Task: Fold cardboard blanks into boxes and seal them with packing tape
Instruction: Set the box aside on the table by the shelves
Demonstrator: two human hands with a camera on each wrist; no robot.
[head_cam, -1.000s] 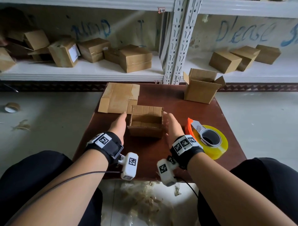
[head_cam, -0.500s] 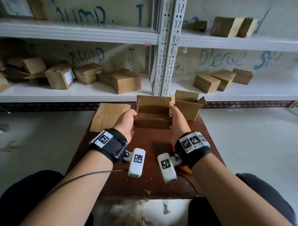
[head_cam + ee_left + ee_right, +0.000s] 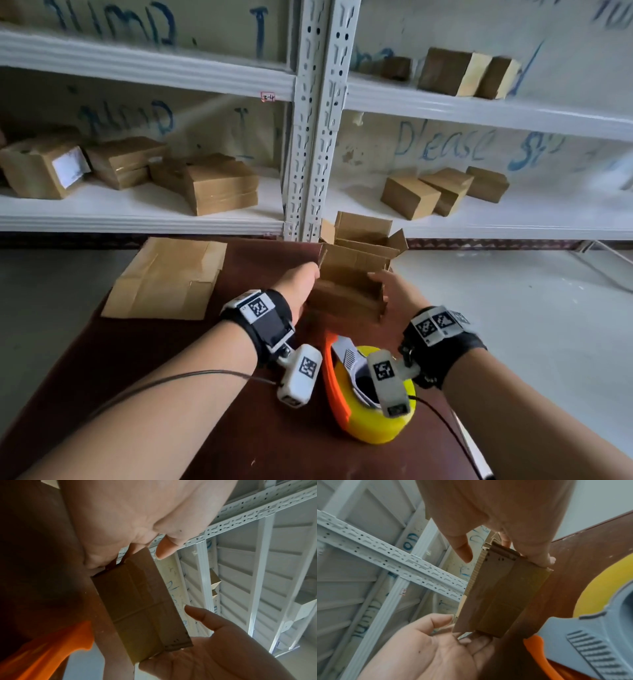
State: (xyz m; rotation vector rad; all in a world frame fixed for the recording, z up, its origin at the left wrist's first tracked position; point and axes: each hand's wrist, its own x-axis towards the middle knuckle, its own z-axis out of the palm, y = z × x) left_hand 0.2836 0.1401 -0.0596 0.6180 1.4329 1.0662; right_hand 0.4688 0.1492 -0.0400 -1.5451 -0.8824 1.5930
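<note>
**Open box held between two hands at the table's far edge**

The shelves (image 3: 144, 209) behind carry a scatter of finished boxes. In front stands the table (image 3: 171, 377), dark brown, with a stack of flat blanks (image 3: 164, 277) at its far left and the tape dispenser (image 3: 370, 404), yellow roll in an orange frame, near the person.

The box (image 3: 349, 284) in work is between the hands toward the far side of the table, its top flaps up and open. Whether it rests on the table or is held just above it cannot be told. Directly behind it, touching or nearly so, is a second open box (image 3: 363, 233).

The left hand (image 3: 298, 284) presses on the box's left end, fingers fairly straight behind the wall and thumb free in the wrist view. The right hand (image 3: 394, 287) does the same on the right end, its thumb lifted clear of the cardboard. Neither hand wraps around it; it is squeezed between the palms.

It likely handles as light, thin corrugated board: stiff along the walls, weak at the creases, easy to crush or skew. Holding it low on opposite walls seems safest, leaving the flaps free.
</note>
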